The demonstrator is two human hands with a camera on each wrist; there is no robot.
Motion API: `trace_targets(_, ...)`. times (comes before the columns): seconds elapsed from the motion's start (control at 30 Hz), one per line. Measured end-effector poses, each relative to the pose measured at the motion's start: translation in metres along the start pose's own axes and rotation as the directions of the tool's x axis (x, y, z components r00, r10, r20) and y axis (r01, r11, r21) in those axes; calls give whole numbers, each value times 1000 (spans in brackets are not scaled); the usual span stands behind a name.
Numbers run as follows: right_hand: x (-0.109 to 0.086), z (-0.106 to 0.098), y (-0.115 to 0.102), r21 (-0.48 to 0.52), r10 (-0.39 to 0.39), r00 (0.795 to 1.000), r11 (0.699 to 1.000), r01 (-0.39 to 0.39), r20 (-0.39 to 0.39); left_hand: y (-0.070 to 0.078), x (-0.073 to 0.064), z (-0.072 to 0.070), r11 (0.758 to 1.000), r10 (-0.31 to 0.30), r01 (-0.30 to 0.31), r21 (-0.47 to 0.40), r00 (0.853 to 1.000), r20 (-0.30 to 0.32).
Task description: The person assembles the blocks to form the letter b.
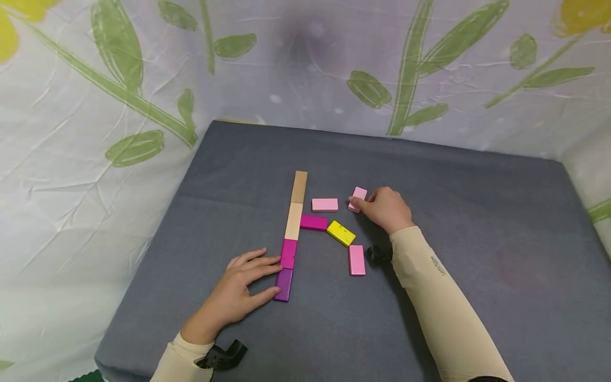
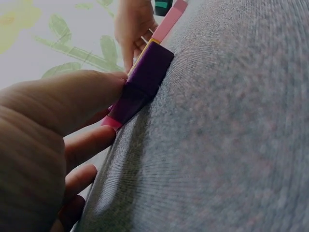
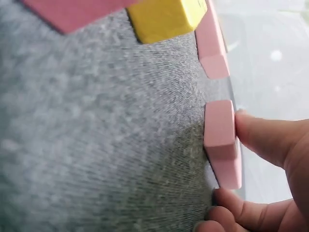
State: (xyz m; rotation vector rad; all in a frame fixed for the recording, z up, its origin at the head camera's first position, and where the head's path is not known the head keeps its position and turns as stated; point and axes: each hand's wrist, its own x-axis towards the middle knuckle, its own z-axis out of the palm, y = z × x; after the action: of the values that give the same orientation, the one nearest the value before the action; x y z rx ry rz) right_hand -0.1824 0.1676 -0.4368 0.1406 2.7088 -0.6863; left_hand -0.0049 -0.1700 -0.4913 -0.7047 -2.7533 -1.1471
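A line of end-to-end blocks runs up the cloth: a purple block (image 1: 284, 285), a magenta block (image 1: 288, 253), a pale wooden block (image 1: 293, 221) and a tan block (image 1: 299, 187). My left hand (image 1: 238, 289) rests beside its near end, fingers extended, fingertips touching the purple and magenta blocks. Farther right, my right hand (image 1: 387, 209) pinches a tilted pink block (image 1: 359, 196) between thumb and fingers; in the right wrist view the thumb presses one side of that pink block (image 3: 220, 123). Another pink block (image 1: 324, 205) lies left of it, apart.
From the line a second magenta block (image 1: 313, 222) extends right, followed by a slanted yellow block (image 1: 341, 233) and an upright-lying pink block (image 1: 357, 260). Everything lies on a grey cloth-covered table (image 1: 477, 254). A leaf-patterned curtain (image 1: 305, 63) hangs behind the far edge.
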Motion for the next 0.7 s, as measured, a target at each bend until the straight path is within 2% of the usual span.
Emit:
trace_targets(0.2,-2,-4,-2,9,36,999,999,-36,5,1,0,-1,1000,-16,16,1,1000,8)
trace_targets(0.43,-15,-8,14,80,49,999,996,-48,-11,-1,-1,0,1000,-12,12,8,1000,8)
trace_targets(0.57,-25,-5,27,128,14,998,992,-6,-63,-2,-1,0,1000,-10,10,11,1000,6)
trace_targets(0.7,-40,-2,38,131,-35,993,990,50,-115,-2,-1,1,1000,-9,9,14,1000,2)
